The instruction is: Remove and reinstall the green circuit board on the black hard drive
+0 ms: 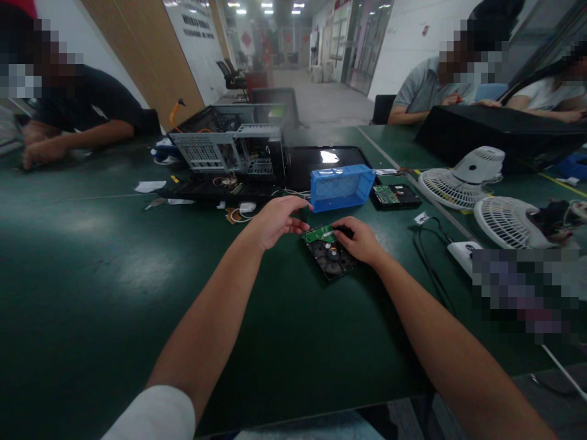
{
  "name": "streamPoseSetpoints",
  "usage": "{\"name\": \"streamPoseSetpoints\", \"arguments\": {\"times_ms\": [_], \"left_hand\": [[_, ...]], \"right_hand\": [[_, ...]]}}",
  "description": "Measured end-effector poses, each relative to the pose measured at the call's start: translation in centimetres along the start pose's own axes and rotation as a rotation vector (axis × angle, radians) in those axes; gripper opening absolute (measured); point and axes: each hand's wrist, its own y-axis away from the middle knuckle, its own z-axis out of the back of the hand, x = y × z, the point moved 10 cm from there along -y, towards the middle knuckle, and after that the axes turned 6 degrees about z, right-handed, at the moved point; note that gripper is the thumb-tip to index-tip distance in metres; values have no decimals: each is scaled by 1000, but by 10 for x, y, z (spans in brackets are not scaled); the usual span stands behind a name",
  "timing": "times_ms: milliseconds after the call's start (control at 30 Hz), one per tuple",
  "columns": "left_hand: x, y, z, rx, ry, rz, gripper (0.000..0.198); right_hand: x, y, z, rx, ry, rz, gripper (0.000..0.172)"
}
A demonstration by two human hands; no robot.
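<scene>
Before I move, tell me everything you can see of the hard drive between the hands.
The hard drive is a dark, metal-looking block with a green circuit board at its far end and a round, lighter hub mid-face. It appears to lie flat on the green table, turned at an angle, nearer than the blue bin. The right hand seems to touch its right side; left hand contact is unclear.
</scene>
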Motion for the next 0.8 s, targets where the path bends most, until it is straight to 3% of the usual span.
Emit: {"name": "streamPoseSetpoints", "arguments": {"times_ms": [333,567,800], "left_hand": [[1,3,-5,26,0,45,27],[3,-1,4,-62,24,23,24],[1,-1,4,-46,-17,15,27]], "right_hand": [[1,0,2,-3,9,-16,23],[0,1,2,-1,-11,-27,26],[1,0,2,-5,-11,-31,24]]}}
